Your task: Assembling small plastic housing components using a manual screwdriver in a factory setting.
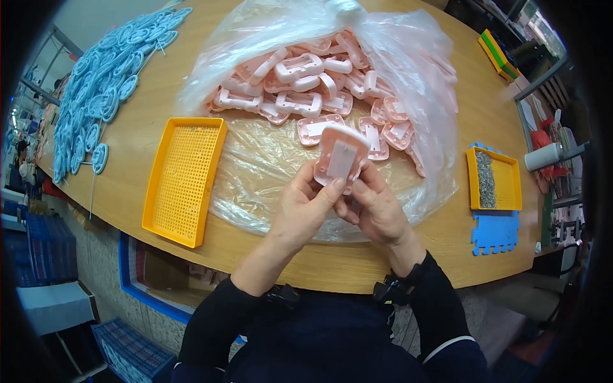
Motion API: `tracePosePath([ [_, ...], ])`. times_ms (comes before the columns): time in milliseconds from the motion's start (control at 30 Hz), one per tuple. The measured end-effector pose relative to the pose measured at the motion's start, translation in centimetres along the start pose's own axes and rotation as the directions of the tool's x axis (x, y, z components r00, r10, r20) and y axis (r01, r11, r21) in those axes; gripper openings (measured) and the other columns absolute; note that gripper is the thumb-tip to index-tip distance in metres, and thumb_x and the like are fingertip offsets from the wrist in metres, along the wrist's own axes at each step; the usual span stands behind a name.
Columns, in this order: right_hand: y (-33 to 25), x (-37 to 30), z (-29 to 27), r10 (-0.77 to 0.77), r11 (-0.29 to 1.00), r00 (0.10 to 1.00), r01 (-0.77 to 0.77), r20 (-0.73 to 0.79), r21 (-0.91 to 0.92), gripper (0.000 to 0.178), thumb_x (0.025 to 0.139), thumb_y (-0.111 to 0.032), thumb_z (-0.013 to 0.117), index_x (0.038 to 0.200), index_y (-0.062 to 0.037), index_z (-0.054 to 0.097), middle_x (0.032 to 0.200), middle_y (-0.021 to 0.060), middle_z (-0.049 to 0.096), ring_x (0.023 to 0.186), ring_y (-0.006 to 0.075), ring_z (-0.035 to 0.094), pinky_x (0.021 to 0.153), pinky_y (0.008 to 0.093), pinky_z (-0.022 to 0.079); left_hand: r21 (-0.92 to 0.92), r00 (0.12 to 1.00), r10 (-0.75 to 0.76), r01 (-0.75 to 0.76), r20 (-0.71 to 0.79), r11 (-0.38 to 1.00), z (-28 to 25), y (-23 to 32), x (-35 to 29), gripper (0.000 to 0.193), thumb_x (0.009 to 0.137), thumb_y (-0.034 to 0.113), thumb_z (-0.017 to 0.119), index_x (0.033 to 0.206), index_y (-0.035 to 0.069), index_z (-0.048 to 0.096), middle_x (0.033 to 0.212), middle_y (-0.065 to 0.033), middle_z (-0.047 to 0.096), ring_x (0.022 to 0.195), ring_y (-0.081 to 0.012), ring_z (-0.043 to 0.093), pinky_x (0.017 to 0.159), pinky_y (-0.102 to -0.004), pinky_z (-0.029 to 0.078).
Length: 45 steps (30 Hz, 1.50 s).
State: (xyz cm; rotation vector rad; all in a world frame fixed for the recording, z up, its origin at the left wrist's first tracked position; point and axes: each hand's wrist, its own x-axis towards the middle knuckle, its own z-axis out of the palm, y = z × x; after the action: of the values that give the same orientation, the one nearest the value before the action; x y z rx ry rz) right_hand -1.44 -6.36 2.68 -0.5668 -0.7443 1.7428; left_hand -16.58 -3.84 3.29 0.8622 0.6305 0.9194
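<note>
Both my hands grip one pink plastic housing (pixel 343 156), tilted up above the near part of a clear plastic bag (pixel 255 172). My left hand (pixel 308 201) pinches its lower left side, thumb on the face. At its lower right edge, the fingers of my right hand (pixel 377 207) are closed on it; whether they also hold something small is hidden. Beyond my hands, a heap of similar pink housings (pixel 300 67) spills from the bag's open mouth. Several lie loose just past the held one, some showing pale rectangular recesses.
A yellow perforated tray (pixel 185 182) lies left of the bag. At the right, a smaller yellow tray (pixel 507 182) with small grey metal parts (pixel 485 182) rests on a blue foam mat (pixel 495 233). Light-blue plastic pieces (pixel 108 83) pile up far left. Below the table edge sits a blue crate (pixel 137 290).
</note>
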Motion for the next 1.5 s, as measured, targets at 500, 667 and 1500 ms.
tracePosePath([
  [500, -3.0, -0.5, 0.5, -0.054, 0.822, 0.988, -0.040, -0.147, -0.568, 0.039, 0.085, -0.010, 0.068, 0.121, -0.0010, 0.055, 0.097, 0.0031, 0.065, 0.087, 0.0065, 0.059, 0.076, 0.0216, 0.048, 0.473, 0.991, -0.109, 0.062, 0.072, 0.879, -1.6, 3.1, -1.1, 0.021, 0.090, 0.009, 0.062, 0.106, 0.000, 0.052, 0.090, -0.0045, 0.062, 0.081, -0.0083, 0.060, 0.070, -0.0231, 0.050],
  [667, -1.4, -1.5, 1.8, -0.167, 0.800, 0.963, 0.008, -0.210, -0.600, 0.024, 0.089, -0.010, 0.064, 0.111, -0.0015, 0.055, 0.091, 0.0011, 0.063, 0.079, 0.0055, 0.056, 0.070, 0.0210, 0.047, 0.471, 0.990, 0.136, -0.102, -0.037, 0.876, -1.3, 1.2, -1.4, 0.020, 0.090, 0.011, 0.063, 0.105, 0.000, 0.055, 0.086, -0.0057, 0.065, 0.079, -0.0081, 0.060, 0.068, -0.0244, 0.049],
  [1500, -0.2, -2.1, 3.0, -0.257, 0.892, 0.900, 0.080, -0.353, -0.445, 0.021, 0.092, -0.009, 0.061, 0.109, -0.0032, 0.051, 0.083, -0.0004, 0.057, 0.058, 0.0021, 0.047, 0.049, 0.0176, 0.039, 0.775, 0.957, 0.287, -0.221, 0.053, 0.593, -0.8, 0.8, -1.7, 0.047, 0.091, 0.016, 0.058, 0.132, -0.003, 0.044, 0.092, -0.0212, 0.066, 0.083, -0.0256, 0.069, 0.072, -0.0334, 0.053],
])
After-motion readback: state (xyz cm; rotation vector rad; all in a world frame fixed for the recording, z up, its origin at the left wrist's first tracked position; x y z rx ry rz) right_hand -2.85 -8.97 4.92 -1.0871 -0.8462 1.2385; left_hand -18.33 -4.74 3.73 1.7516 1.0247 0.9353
